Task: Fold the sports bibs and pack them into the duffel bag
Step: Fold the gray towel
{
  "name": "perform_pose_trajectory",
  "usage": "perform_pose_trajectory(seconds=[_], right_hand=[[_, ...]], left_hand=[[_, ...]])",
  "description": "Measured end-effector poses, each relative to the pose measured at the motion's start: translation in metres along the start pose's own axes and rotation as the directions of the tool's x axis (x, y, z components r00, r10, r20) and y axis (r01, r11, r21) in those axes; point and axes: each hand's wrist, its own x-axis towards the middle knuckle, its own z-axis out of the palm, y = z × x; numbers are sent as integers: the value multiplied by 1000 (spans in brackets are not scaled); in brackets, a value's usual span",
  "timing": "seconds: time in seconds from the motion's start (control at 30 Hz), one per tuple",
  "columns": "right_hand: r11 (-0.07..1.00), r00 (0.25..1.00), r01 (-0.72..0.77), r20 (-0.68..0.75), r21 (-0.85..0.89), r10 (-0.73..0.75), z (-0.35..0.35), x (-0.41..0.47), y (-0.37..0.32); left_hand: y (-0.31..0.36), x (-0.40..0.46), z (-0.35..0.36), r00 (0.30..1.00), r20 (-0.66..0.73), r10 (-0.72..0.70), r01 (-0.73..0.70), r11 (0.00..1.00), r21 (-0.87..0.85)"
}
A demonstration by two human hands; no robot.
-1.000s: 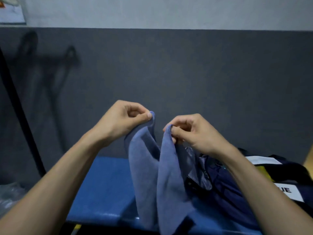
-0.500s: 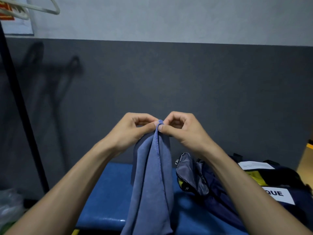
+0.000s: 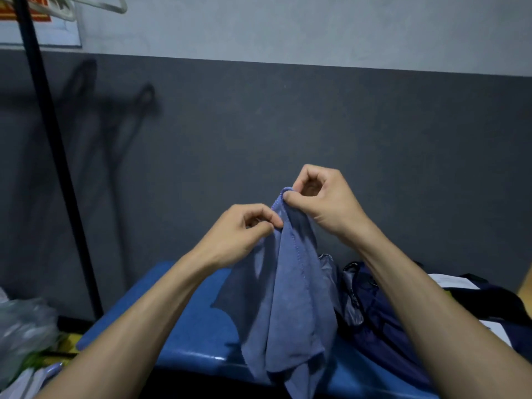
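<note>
1. Blue bib (image 3: pixel 290 298): hangs from our two hands above the blue bench (image 3: pixel 178 321), doubled lengthwise, unpacked
2. Left hand (image 3: pixel 239 234): thumb and forefinger pinch the stitched edge just below the top
3. Right hand (image 3: pixel 322 200): pinches both top corners together, higher up
4. Duffel bag (image 3: pixel 383 321): open on the bench, right of the bib
5. Step, as we judge it: folding; next, halve the bib again and lower it into the bag
6. Against half a second ago: hands were level, pinching the same spot; the left now sits lower
</note>
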Motion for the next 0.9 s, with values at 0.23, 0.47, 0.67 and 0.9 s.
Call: perform_pose_trajectory(seconds=[0.23,0.47,0.67,0.9], right_hand=[[980,984,101,159,-169,-74,4,-2,-11],[996,993,94,71,4,-94,-17,1,14],[992,998,35,-51,120,-29,-31,-2,43],[942,976,-106,-146,319,159,-40,-11,64]], left_hand=[[-2,6,20,977,-189,-100,105,994,16],[-42,-16,9,1000,-8,15,-13,975,223],[-107,-54,-21,995,94,-43,5,931,365],[-107,-66,-72,994,93,-56,18,930,368]])
